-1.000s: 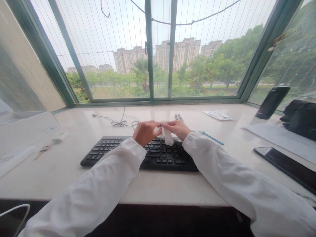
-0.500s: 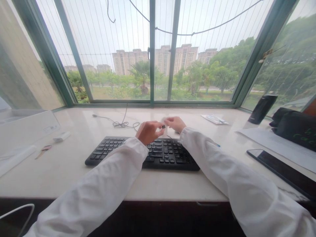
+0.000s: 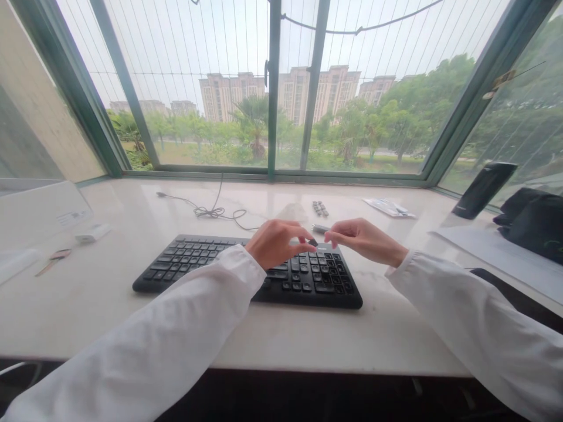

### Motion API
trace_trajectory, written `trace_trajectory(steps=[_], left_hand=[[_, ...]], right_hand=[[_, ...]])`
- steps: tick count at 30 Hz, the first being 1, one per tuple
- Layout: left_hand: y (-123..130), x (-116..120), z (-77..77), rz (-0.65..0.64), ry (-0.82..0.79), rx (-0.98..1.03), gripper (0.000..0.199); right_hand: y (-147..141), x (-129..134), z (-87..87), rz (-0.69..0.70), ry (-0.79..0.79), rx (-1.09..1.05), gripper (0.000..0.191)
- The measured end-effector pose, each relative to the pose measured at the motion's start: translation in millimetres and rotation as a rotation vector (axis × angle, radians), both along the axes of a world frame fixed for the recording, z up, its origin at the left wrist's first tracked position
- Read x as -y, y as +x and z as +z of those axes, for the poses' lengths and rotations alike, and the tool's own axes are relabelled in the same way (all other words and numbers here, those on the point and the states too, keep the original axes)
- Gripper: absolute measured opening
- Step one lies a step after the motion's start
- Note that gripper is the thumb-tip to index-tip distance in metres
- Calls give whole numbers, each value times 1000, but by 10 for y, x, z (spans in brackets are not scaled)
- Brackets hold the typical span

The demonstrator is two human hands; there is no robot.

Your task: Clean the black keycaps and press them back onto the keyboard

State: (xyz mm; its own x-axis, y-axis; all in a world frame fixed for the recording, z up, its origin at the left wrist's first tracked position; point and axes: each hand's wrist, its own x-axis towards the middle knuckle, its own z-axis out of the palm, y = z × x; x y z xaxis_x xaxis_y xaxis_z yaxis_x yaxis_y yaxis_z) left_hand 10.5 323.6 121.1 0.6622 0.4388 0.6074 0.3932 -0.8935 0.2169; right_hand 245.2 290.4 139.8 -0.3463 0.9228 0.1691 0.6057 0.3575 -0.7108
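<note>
My left hand [image 3: 279, 243] pinches a small black keycap [image 3: 312, 242] between thumb and forefinger, just above the black keyboard [image 3: 193, 261]. My right hand [image 3: 363, 240] is close by on the right, fingers bent together. A slim grey tool [image 3: 321, 228] shows right behind its fingertips; its far end is hidden by the hand, and whether the fingers grip it is unclear. At the keyboard's right end, several key positions [image 3: 341, 272] have no caps. A white tissue [image 3: 292, 212] lies behind the keyboard, with several loose keycaps [image 3: 321, 208] to its right.
A coiled cable [image 3: 209, 211] runs toward the window. On the left are a key [image 3: 55, 261], a white adapter [image 3: 93, 233] and a white box [image 3: 48, 205]. To the right are a small packet [image 3: 389, 208], paper [image 3: 488, 243], a dark phone [image 3: 523, 299] and a black cylinder [image 3: 484, 189].
My right hand has let go of the white tissue and moved right, to the grey tool. My left hand has shifted slightly right with the keycap. The view has tilted down a little.
</note>
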Motion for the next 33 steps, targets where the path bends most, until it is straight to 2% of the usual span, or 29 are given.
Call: trace_trajectory(steps=[3,6,19,24,33], left_hand=[[51,75,-37,-63,-30,-43,23],[86,141,-60,-68,-19,-95,22],[118,271,-60,-119,-60,-179,22],[129,293,-44,-62,-59,-181,21],[193,304,-58,-71,-287,-146,13]], right_hand=[[70,64,-85,27,-69,-24,47],[92,83,-131,77,-121,-17,42],[59,201,-143,121,-203,23,32],[66,207,-140,157,-230,104,32],[34,215,-196,109,-187,192,29]])
